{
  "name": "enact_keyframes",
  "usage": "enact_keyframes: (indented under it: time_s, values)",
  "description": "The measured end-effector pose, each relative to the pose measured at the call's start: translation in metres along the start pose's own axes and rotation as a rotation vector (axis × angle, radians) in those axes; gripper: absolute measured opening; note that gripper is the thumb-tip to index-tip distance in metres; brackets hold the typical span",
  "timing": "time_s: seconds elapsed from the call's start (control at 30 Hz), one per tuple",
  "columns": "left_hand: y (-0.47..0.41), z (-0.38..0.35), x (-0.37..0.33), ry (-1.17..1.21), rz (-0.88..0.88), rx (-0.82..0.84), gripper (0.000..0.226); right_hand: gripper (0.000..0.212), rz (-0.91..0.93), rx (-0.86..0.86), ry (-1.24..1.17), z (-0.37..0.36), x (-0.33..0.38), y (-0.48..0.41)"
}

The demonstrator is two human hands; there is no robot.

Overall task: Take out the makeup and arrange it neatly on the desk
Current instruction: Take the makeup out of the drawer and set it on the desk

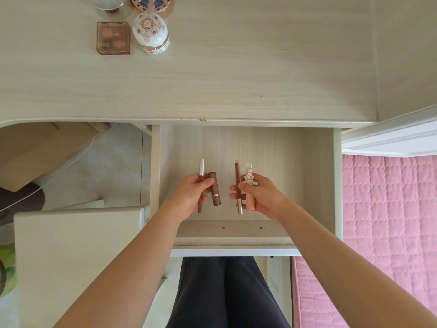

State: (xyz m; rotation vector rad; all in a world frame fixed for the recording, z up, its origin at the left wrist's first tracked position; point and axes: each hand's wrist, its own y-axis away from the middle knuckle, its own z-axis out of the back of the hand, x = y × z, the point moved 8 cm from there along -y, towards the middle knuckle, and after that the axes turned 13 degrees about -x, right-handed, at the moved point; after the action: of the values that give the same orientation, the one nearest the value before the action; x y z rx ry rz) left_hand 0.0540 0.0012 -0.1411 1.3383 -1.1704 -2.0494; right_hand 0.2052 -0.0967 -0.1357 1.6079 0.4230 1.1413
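Observation:
Both hands hover over the open drawer (316, 176) below the pale wooden desk (236, 74). My left hand (191, 197) grips a brown lipstick tube (215, 192) and a thin pencil with a white cap (201, 168). My right hand (259, 197) holds a slim brown lip pencil (237, 176) and a small pale bottle topped with a rabbit-shaped cap (248, 174). All these items point away from me, lifted above the drawer floor.
At the desk's back left stand a brown square palette box (113, 38), a patterned white egg-shaped case (151, 33), a round decorated compact (151, 2) and a white jar (108, 4). A pink quilted bed (387, 221) lies right; a white stool (78, 245) stands left.

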Motion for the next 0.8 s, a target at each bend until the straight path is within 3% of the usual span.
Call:
enact_keyframes:
  time_s: [0.27, 0.47, 0.8]
  values:
    - [0.052, 0.001, -0.010, 0.269, 0.056, -0.003, 0.020, 0.025, 0.038, 0.061, -0.095, -0.003, 0.014, 0.053]
    - [0.098, -0.002, -0.033, 0.305, -0.002, 0.013, 0.024, 0.030, 0.100, 0.065, -0.118, 0.001, 0.034, 0.094]
    - [0.129, -0.002, -0.069, 0.504, 0.004, 0.017, 0.026, 0.015, 0.221, -0.102, -0.105, 0.016, 0.080, 0.136]
